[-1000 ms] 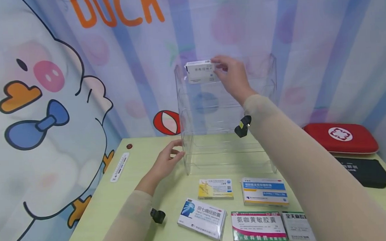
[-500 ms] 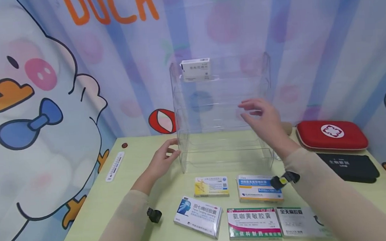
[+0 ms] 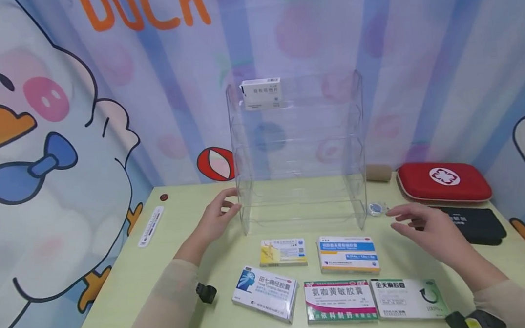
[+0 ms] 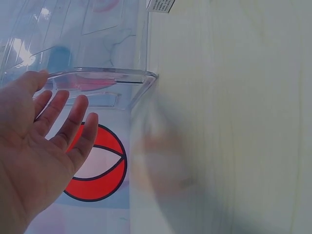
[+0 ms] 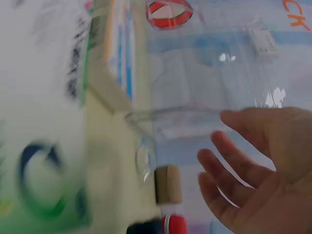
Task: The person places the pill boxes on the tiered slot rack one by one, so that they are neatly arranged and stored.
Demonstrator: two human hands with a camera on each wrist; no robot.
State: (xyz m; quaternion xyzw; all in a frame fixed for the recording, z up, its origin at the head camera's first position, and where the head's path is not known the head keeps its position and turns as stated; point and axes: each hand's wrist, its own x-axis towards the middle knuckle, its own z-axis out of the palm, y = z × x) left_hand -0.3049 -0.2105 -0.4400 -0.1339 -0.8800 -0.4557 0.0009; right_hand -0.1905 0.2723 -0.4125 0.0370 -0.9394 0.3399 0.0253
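Observation:
A clear plastic tiered rack (image 3: 299, 210) stands upright on the table. On its top tier, at the left end, a small white medicine box (image 3: 262, 96) leans in place. My left hand (image 3: 216, 216) is at the rack's lower left side, fingers loosely bent with fingertips at its edge; the left wrist view shows the palm (image 4: 34, 151) facing the side panel. Holding nothing, my right hand (image 3: 430, 227) hovers right of the rack, fingers relaxed. Nearest below it lies a green and white medicine box (image 3: 408, 298), blurred in the right wrist view.
In front of the rack lie a yellow-white box (image 3: 283, 252), a blue-white box (image 3: 348, 254), a white box with a blue head (image 3: 265, 293) and a pink-green box (image 3: 341, 301). A red case (image 3: 443, 181), black pouch (image 3: 476, 223) and tan roll (image 3: 379, 173) sit right; a thermometer (image 3: 151, 226) left.
My right hand has let go of the small white box on the top tier and moved down and right, past the rack. The left hand stays at the rack's side.

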